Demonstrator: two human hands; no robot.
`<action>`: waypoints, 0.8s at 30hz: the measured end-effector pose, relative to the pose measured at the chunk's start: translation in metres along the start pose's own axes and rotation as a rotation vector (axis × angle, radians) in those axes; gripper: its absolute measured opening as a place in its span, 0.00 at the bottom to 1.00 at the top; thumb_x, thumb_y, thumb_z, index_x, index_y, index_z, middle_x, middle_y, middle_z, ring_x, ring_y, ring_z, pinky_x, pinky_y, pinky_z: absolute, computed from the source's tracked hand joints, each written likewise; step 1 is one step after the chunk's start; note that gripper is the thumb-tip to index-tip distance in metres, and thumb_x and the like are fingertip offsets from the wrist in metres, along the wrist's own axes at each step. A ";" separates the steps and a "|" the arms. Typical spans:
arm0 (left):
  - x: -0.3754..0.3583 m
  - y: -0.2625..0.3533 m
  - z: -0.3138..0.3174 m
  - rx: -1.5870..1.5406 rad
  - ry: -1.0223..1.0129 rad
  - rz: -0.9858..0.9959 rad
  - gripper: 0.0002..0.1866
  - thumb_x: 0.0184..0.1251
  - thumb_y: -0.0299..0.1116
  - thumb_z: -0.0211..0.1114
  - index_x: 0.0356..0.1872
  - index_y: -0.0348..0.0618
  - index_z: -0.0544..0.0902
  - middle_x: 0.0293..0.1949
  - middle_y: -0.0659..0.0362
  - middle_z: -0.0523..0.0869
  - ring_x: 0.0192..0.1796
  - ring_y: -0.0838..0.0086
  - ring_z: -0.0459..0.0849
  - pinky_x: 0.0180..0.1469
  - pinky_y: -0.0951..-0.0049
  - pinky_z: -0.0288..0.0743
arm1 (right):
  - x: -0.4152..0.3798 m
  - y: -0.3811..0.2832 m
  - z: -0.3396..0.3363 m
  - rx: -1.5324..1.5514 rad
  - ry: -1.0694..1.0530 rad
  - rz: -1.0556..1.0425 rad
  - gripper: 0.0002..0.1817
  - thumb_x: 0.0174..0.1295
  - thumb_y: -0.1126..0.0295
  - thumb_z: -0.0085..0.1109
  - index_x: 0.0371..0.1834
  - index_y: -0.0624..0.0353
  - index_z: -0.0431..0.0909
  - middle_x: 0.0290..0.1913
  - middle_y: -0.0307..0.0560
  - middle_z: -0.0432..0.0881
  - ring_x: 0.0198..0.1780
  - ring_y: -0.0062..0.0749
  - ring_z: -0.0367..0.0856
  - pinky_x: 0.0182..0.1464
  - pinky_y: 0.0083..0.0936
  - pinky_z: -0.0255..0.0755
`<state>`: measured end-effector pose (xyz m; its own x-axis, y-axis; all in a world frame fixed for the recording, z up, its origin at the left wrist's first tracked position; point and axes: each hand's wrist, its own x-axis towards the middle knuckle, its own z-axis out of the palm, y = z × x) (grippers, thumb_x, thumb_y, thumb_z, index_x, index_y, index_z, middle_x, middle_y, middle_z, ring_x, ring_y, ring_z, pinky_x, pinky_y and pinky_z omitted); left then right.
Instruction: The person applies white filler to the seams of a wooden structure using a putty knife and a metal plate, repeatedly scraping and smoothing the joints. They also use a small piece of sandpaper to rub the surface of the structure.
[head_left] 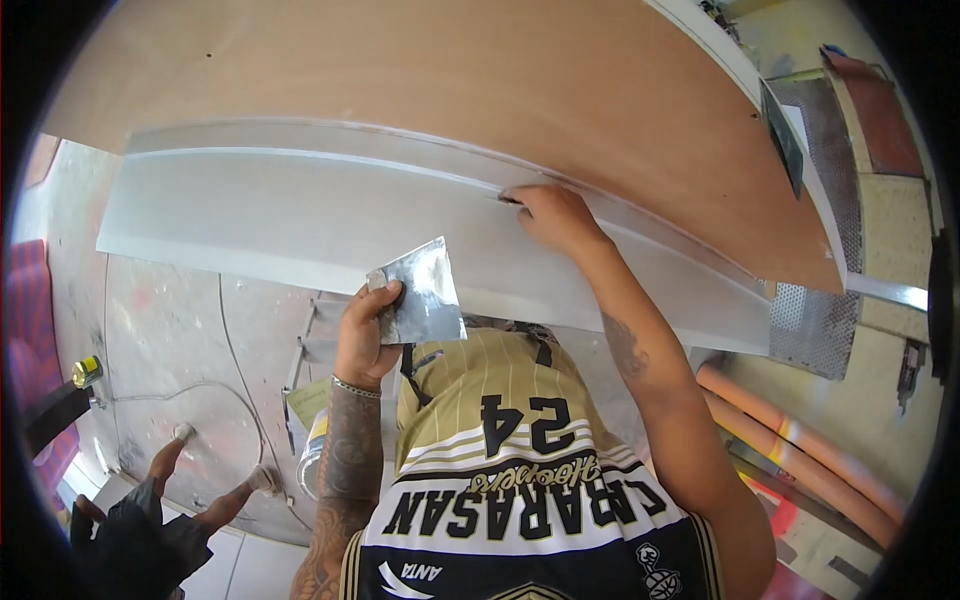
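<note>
My left hand (370,325) grips a flat metal plate (425,295) by its near-left edge, thumb on top; the plate has shiny and grey smeared areas. Farther forward, my right hand (545,212) is bent over a long light-grey panel (300,210), at the raised white strip running along it. Its fingers are curled around a small dark thing too hidden to name. Behind the grey panel rises a large brown board (430,80).
At the lower left a person (150,520) in dark clothing stands on the stained floor. A bucket (315,460) and a ladder (303,350) are below the panel. Orange tubes (800,440) lie at right; a small can (87,372) is at far left.
</note>
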<state>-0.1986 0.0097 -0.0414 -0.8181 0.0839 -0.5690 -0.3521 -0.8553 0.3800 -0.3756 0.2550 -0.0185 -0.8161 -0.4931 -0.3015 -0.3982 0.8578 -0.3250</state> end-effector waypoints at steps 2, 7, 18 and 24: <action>0.001 -0.002 0.001 0.008 -0.006 0.017 0.14 0.66 0.29 0.58 0.51 0.34 0.77 0.44 0.55 0.85 0.44 0.68 0.86 0.50 0.67 0.82 | -0.009 0.014 -0.009 0.019 0.097 0.028 0.21 0.56 0.77 0.55 0.54 0.54 0.81 0.51 0.54 0.83 0.53 0.51 0.81 0.56 0.41 0.74; -0.002 -0.001 0.004 0.018 -0.007 0.020 0.14 0.67 0.30 0.58 0.51 0.35 0.77 0.44 0.56 0.85 0.45 0.69 0.86 0.51 0.66 0.82 | -0.011 0.060 0.002 -0.009 0.268 0.065 0.22 0.56 0.78 0.53 0.56 0.56 0.80 0.53 0.54 0.83 0.53 0.52 0.81 0.56 0.41 0.74; -0.004 -0.002 0.011 0.014 0.020 0.009 0.11 0.67 0.28 0.58 0.48 0.35 0.78 0.41 0.55 0.85 0.41 0.70 0.86 0.45 0.68 0.83 | -0.011 0.039 0.006 -0.037 0.097 0.104 0.19 0.57 0.76 0.56 0.54 0.58 0.81 0.53 0.51 0.83 0.56 0.48 0.80 0.57 0.41 0.74; -0.001 -0.001 0.000 0.036 -0.068 -0.025 0.15 0.66 0.29 0.57 0.51 0.34 0.77 0.44 0.55 0.85 0.45 0.68 0.86 0.51 0.65 0.82 | -0.020 0.044 -0.003 -0.013 0.200 0.210 0.20 0.56 0.77 0.53 0.53 0.58 0.81 0.51 0.56 0.83 0.52 0.51 0.81 0.55 0.40 0.74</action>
<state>-0.1971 0.0102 -0.0414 -0.8373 0.1408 -0.5283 -0.3879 -0.8339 0.3926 -0.3776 0.3030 -0.0239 -0.9472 -0.2669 -0.1778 -0.2159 0.9407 -0.2617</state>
